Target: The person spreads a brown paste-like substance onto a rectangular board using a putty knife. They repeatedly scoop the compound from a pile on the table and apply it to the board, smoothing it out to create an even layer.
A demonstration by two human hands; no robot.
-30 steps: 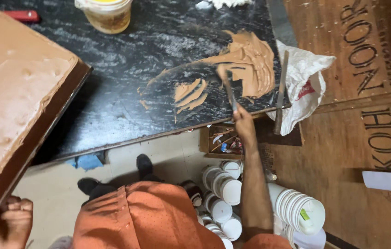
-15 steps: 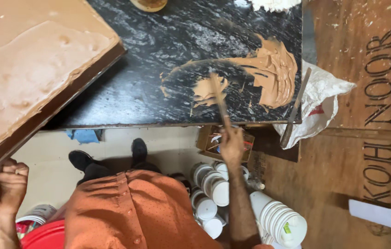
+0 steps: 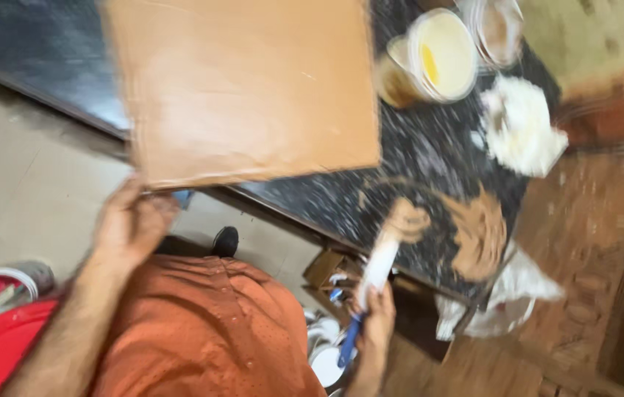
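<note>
Board (image 3: 249,88), brown and square, now fills twelve o'clock, gripped by left hand (image 3: 132,224); right hand (image 3: 374,320) clasps scraper (image 3: 382,261); yellowish tub (image 3: 429,59) at one o'clock.

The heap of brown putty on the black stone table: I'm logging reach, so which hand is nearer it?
Right. The right hand holds a putty knife reaching toward the brown putty; the left hand grips the flat brown board, farther away.
</note>
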